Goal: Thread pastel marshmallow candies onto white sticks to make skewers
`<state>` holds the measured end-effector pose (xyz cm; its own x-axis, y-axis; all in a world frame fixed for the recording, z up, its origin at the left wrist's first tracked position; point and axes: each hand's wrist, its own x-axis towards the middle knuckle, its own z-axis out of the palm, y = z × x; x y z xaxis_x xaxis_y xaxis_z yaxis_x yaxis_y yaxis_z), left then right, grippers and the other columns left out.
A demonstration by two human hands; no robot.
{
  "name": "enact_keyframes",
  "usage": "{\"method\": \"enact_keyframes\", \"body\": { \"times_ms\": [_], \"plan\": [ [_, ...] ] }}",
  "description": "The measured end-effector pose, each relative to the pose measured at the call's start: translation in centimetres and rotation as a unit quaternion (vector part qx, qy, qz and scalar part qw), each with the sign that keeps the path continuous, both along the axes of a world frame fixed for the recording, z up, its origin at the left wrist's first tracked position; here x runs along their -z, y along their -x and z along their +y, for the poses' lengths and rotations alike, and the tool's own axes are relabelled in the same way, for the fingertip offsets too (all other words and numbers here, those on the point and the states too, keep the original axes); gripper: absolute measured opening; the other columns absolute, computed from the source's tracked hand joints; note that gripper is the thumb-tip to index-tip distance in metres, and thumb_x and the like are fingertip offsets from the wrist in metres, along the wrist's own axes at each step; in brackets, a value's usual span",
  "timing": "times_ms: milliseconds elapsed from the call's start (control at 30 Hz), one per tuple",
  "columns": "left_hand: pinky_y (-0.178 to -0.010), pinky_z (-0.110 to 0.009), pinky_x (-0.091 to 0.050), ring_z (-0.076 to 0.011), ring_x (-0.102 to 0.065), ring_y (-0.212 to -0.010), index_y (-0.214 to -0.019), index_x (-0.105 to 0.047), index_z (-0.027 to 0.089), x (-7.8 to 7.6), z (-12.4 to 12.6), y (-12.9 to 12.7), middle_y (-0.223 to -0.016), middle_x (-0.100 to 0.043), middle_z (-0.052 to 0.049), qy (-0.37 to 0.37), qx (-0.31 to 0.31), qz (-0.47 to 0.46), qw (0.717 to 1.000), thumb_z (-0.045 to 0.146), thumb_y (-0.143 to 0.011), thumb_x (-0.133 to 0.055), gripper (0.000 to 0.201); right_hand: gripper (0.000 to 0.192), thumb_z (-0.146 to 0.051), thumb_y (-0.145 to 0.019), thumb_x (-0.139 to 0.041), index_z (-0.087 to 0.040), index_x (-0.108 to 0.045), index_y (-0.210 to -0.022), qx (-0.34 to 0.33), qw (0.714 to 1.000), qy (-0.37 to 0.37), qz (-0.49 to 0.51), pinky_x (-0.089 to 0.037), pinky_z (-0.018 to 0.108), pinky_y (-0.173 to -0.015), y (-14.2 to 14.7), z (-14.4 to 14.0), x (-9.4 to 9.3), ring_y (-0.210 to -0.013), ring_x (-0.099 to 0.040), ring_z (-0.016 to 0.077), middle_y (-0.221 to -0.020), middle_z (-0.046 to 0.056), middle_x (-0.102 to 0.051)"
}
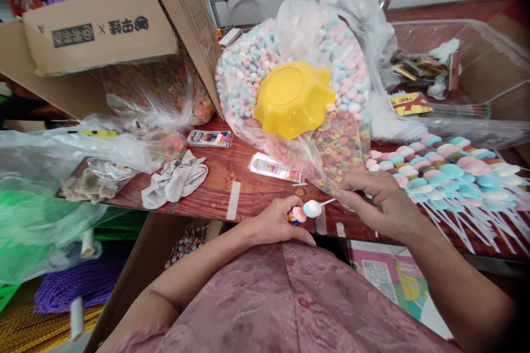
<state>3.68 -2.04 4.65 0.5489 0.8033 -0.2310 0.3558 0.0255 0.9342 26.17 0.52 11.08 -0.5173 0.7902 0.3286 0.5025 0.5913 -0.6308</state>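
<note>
A marshmallow skewer [311,209] with pink, blue and white pieces lies across the front of my body. My left hand [275,222] is closed around its candy end, with the thumb below, so part of the candy is hidden. The thumb and fingers of my right hand [379,202] pinch the far end of its white stick [328,202]. To the right, finished-looking marshmallow skewers [451,168] lie in a heap, sticks toward me. Behind my hands is a clear bag of candy rings [342,143].
A yellow wavy bowl [290,99] sits upside down on a large bag of marshmallows [351,66]. An open cardboard box [111,27] stands at left, near a grey cloth glove [176,179]. A clear plastic tub [488,44] is at back right. The table's front edge runs before me.
</note>
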Motion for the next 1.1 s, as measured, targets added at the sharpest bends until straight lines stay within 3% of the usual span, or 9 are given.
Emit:
{"method": "enact_keyframes", "body": {
  "times_ms": [167, 300, 367, 433, 533, 667, 767, 933, 1100],
  "plan": [
    [-0.065, -0.024, -0.035, -0.0135, -0.051, -0.075, -0.093, -0.057, 0.017, 0.2, 0.0, 0.2, -0.081, -0.058, 0.003, -0.057, -0.006, 0.039, 0.998, 0.039, -0.061, -0.086, 0.049, 0.034, -0.024, -0.091, -0.053, -0.020, -0.046, -0.058, 0.005, 0.996, 0.089, 0.009, -0.030, 0.026, -0.051, 0.8, -0.8, 1.5, -0.050, -0.041, 0.0092, -0.053, -0.004, -0.045],
    [-0.069, -0.027, -0.040, -0.0172, -0.057, -0.082, -0.105, -0.057, 0.019, 0.3, 0.0, 0.5, -0.090, -0.063, 0.000, -0.066, 0.008, 0.045, 0.997, 0.043, -0.064, -0.084, 0.054, 0.031, -0.023, -0.092, -0.052, -0.020, -0.051, -0.062, 0.014, 0.998, 0.055, 0.017, -0.032, 0.026, -0.053, 1.2, -1.3, 1.3, -0.054, -0.045, 0.0103, -0.055, -0.003, -0.048],
    [-0.078, -0.031, -0.043, -0.0209, -0.058, -0.093, -0.123, -0.052, 0.021, 0.1, 0.2, 1.0, -0.104, -0.063, -0.004, -0.077, 0.005, 0.021, 0.997, 0.046, -0.061, -0.086, 0.074, 0.026, -0.023, -0.092, -0.053, -0.020, -0.056, -0.066, 0.004, 0.999, 0.033, 0.024, -0.035, 0.027, -0.056, 0.9, -1.4, 1.0, -0.057, -0.048, 0.0117, -0.059, -0.002, -0.052],
    [-0.083, -0.035, -0.045, -0.0233, -0.059, -0.097, -0.143, -0.035, 0.024, -0.3, 0.7, 1.7, -0.109, -0.062, -0.007, -0.072, 0.016, -0.007, 0.997, 0.047, -0.056, -0.088, 0.104, 0.020, -0.020, -0.092, -0.054, -0.021, -0.060, -0.073, -0.008, 0.999, 0.020, 0.040, -0.037, 0.029, -0.059, 0.2, -1.4, 0.9, -0.061, -0.051, 0.0134, -0.063, -0.001, -0.056],
    [-0.082, -0.036, -0.046, -0.0237, -0.060, -0.094, -0.153, -0.019, 0.025, -0.9, 1.4, 3.0, -0.104, -0.062, -0.006, -0.041, 0.049, -0.006, 0.998, 0.045, -0.052, -0.090, 0.126, 0.014, -0.015, -0.090, -0.057, -0.023, -0.062, -0.079, -0.005, 0.997, 0.008, 0.072, -0.039, 0.030, -0.060, -0.7, -1.6, 1.3, -0.063, -0.052, 0.0146, -0.068, -0.001, -0.058],
    [-0.082, -0.032, -0.045, -0.0220, -0.057, -0.096, -0.138, -0.048, 0.022, -1.1, 1.8, 4.0, -0.109, -0.061, -0.006, -0.022, 0.069, -0.002, 0.997, 0.038, -0.056, -0.088, 0.092, 0.013, -0.011, -0.086, -0.061, -0.024, -0.064, -0.083, 0.012, 0.992, -0.006, 0.124, -0.039, 0.031, -0.060, -1.2, -2.1, 2.3, -0.063, -0.052, 0.0141, -0.068, -0.002, -0.057],
    [-0.072, -0.025, -0.042, -0.0144, -0.053, -0.080, -0.107, -0.064, 0.017, -0.6, 1.3, 3.8, -0.089, -0.059, 0.001, 0.012, 0.065, -0.013, 0.998, 0.036, -0.062, -0.084, 0.053, 0.013, -0.011, -0.086, -0.061, -0.023, -0.064, -0.083, 0.019, 0.989, -0.006, 0.150, -0.041, 0.031, -0.062, -1.1, -2.5, 2.5, -0.064, -0.054, 0.0144, -0.070, -0.002, -0.060],
    [-0.058, -0.020, -0.033, -0.0080, -0.042, -0.063, -0.077, -0.059, 0.014, 0.3, 0.5, 3.1, -0.068, -0.047, 0.006, 0.033, 0.004, -0.016, 0.999, 0.034, -0.065, -0.080, 0.031, 0.009, -0.016, -0.086, -0.061, -0.023, -0.063, -0.082, 0.057, 0.993, -0.044, 0.092, -0.039, 0.032, -0.059, -1.3, -2.6, 2.2, -0.061, -0.052, 0.0153, -0.068, -0.001, -0.058],
    [-0.059, -0.021, -0.032, -0.0090, -0.044, -0.063, -0.076, -0.058, 0.015, 0.5, 0.2, 2.9, -0.068, -0.052, 0.005, -0.088, -0.073, 0.041, 0.993, 0.037, -0.074, -0.074, 0.027, 0.010, -0.017, -0.087, -0.059, -0.023, -0.059, -0.079, 0.080, 0.993, -0.080, 0.044, -0.039, 0.032, -0.059, -1.4, -3.0, 1.9, -0.060, -0.051, 0.0154, -0.066, 0.000, -0.057]
  ]
}}
